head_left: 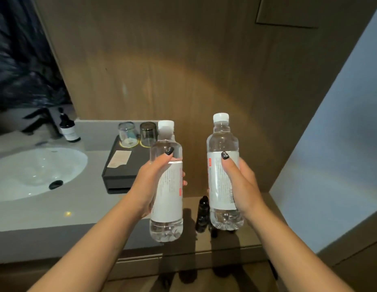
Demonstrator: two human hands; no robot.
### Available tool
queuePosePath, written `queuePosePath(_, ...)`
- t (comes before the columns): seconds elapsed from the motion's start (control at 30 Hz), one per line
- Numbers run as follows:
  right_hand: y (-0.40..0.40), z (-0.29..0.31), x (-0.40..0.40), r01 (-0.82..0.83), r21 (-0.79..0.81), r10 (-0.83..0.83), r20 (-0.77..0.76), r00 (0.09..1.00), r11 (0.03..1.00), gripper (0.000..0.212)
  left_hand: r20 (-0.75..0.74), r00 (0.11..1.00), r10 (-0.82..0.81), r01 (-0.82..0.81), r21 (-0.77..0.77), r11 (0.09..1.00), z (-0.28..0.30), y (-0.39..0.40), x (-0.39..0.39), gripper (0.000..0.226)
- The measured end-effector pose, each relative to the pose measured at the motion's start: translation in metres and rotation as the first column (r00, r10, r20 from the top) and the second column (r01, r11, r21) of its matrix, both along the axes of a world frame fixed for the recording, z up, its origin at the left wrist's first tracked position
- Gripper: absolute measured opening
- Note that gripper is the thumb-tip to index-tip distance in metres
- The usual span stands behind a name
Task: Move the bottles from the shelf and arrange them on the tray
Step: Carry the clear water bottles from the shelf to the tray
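A: Item one, left hand [150,184]: fingers and thumb wrapped round the labelled middle of a clear plastic water bottle with a white cap [166,182], held upright in the air above the front edge of the grey stone worktop [57,216].

B: Item two?

A: Right hand [239,182]: clamped the same way on a second clear white-capped water bottle [223,171], upright, raised over the brown wooden shelf [255,228]. A small dark ribbed bottle [202,216] stands on that shelf between the two lifted ones.

B: Destination?

A: Black rectangular tray [124,165] on the worktop, right of the white oval basin [35,171]. It carries a clear tumbler [127,134], a smoky tumbler [148,133], both upside down at the back, and a pale card [119,158] near the middle.

B: Handling note for the carry?

A: Judgement only: both bottles look full, so keep them vertical and travel left at this height. Set the left one down first, on the bare front part of the tray, clear of the tumblers; then seat the other just beside it, labels facing forward. Let go only once each base sits flat.

B: Other stock?

A: A dark dropper bottle with a white label [67,129] near the black tap [42,121].
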State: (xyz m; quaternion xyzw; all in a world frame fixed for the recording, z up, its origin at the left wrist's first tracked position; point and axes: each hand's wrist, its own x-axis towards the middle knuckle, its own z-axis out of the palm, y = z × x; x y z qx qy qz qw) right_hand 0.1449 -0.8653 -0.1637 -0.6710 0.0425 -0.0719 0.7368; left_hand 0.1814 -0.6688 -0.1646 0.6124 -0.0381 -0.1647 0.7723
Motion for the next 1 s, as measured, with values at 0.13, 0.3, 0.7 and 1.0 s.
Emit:
queuePosePath(0.13,0.05,0.0,-0.003,-0.034,0.04,0.034,-0.003,0.999,0.999,0.034,-0.046,0.997,0.062,-0.063,-0.029,0.998,-0.005,0.057,-0.016,0.06)
queuePosePath(0.3,0.141,-0.012,-0.009,-0.103,0.053,0.106,-0.044,0.993,0.993,0.037,-0.118,0.985,0.127,-0.133,-0.036,0.991,-0.017,0.153,-0.036,0.068)
queuePosePath(0.7,0.352,-0.036,-0.029,-0.19,0.009,0.19,-0.082,0.978,0.982,0.029,-0.09,0.959,0.268,-0.268,0.014,0.963,-0.029,0.351,-0.073,0.053)
queuePosePath(1.0,0.448,-0.034,0.011,-0.304,-0.012,0.302,-0.077,0.95,0.953,0.038,-0.037,0.909,0.416,-0.416,-0.008,0.909,-0.028,0.447,-0.062,0.053)
